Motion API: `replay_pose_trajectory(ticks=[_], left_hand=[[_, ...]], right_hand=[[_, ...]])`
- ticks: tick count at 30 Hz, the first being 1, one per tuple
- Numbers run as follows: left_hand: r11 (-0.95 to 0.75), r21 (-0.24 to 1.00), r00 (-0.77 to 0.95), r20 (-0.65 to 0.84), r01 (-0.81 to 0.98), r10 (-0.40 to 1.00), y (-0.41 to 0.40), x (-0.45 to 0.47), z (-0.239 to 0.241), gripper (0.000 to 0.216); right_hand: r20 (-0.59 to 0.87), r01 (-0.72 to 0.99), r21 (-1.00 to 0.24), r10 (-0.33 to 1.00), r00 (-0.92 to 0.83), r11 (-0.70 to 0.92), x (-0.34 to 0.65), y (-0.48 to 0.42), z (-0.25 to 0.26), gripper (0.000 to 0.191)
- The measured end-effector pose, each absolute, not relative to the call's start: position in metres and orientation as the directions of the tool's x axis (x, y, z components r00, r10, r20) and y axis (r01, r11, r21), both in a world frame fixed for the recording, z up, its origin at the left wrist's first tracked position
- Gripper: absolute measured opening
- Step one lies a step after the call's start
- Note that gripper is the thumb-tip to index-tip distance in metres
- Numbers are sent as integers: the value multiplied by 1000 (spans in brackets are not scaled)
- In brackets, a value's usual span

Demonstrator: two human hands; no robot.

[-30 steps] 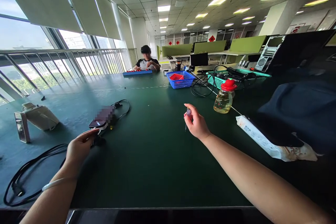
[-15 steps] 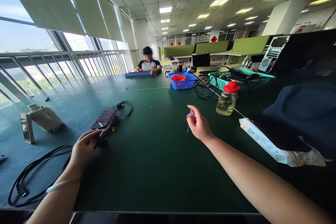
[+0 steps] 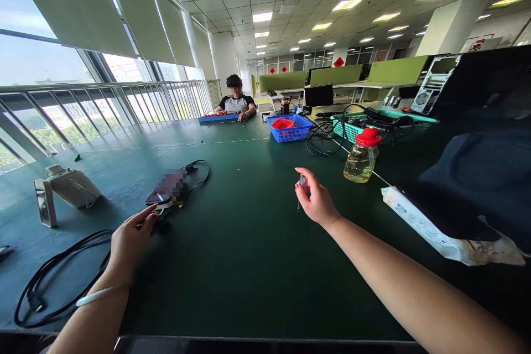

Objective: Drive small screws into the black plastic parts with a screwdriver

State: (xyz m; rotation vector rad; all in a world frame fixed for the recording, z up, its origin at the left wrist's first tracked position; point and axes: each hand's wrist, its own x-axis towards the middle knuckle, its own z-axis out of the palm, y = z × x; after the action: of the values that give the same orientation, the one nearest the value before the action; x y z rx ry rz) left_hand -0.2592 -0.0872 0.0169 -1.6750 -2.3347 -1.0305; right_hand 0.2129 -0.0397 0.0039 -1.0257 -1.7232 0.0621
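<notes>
My right hand [image 3: 317, 199] is raised over the table with its fingers closed on a small screwdriver [image 3: 302, 181]. The screwdriver has a clear, purplish handle, and its thin shaft points down. On the left, my left hand [image 3: 133, 232] reaches to the near end of a dark flat device [image 3: 166, 188], partly blurred out. Thumb and forefinger are pinched there beside a white piece; what lies between them is too small to make out. A short black cable [image 3: 203, 177] curls from the device's far end.
A coiled black cable [image 3: 53, 265] lies left of my arm, near a white stand [image 3: 77, 185]. At right are a red-capped bottle [image 3: 360, 163], a white packet [image 3: 423, 224] and dark cloth. Farther back stand a blue basket [image 3: 290, 135] and a green basket [image 3: 342, 130]; a person sits beyond.
My left forefinger and thumb have shifted slightly at the device's near end, with the thumb more visible. My right hand keeps the screwdriver in nearly the same place.
</notes>
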Motion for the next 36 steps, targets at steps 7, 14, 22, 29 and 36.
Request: replay_pose_trajectory(ticks=[7,14,22,29,36], left_hand=[[150,235,-245,449,960,859,-83,-265,8,49],[128,108,-164,473,986,865,-84,-265,5,47],[188,6,-169,471,982,866,-89,-262,6,53],[167,-26,-136,460,986,877,-93,-252,11,51],[212,-90,-163,380,973,911,-106,-222,33,51]], right_hand=[[763,609,-483,644,-59,629,213,-39,4,40],[772,612,-467,632,-69,638,213,-41,5,40],[785,613,-448,614,-77,651,213,-40,3,40],[788,623,-439,610,-79,647,212,-40,3,39],[783,633,-436,616,-82,639,212,-41,4,39]])
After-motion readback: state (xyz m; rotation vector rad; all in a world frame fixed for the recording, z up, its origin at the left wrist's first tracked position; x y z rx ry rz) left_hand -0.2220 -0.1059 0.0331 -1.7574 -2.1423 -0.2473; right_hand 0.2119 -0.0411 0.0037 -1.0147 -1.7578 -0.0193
